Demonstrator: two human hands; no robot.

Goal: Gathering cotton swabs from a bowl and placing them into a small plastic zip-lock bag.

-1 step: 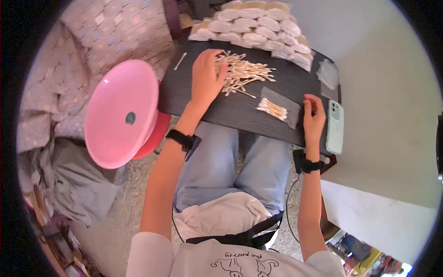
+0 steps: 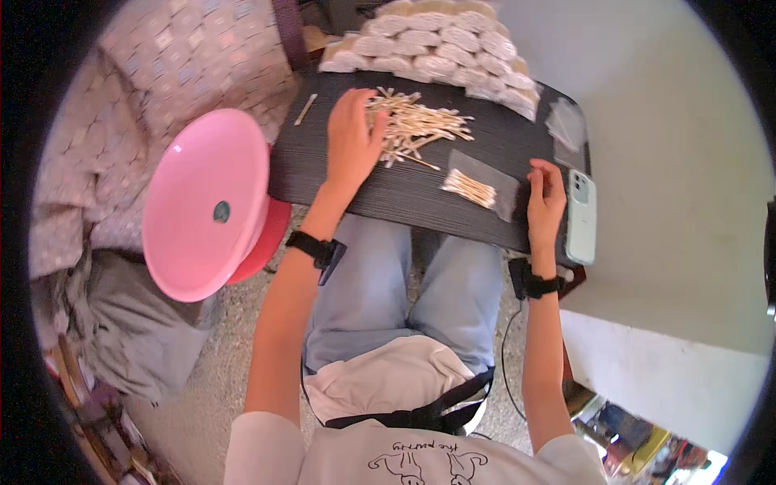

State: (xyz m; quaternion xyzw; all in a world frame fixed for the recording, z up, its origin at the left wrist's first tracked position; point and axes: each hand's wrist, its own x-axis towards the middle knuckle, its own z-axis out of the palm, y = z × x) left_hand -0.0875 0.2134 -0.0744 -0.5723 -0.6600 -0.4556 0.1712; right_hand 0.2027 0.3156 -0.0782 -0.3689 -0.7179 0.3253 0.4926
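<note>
At the right is a plain pale wall [image 2: 663, 170]. The black table [image 2: 396, 194] stands above a greyish speckled floor [image 2: 234, 352]; at the left, there is patterned cloth [image 2: 194, 56].

Wide fisheye view in fairly bright, diffuse light. A black vignette closes the corners, and the edges of the dark surface [image 2: 400, 192] appear bowed. A small highlight marks the pink basin [image 2: 194, 182]; a patch at far lower right is blown out. Heaped cotton swabs [image 2: 424, 121] appear slightly soft; peripheral clutter [image 2: 618, 432] is blurred.
</note>
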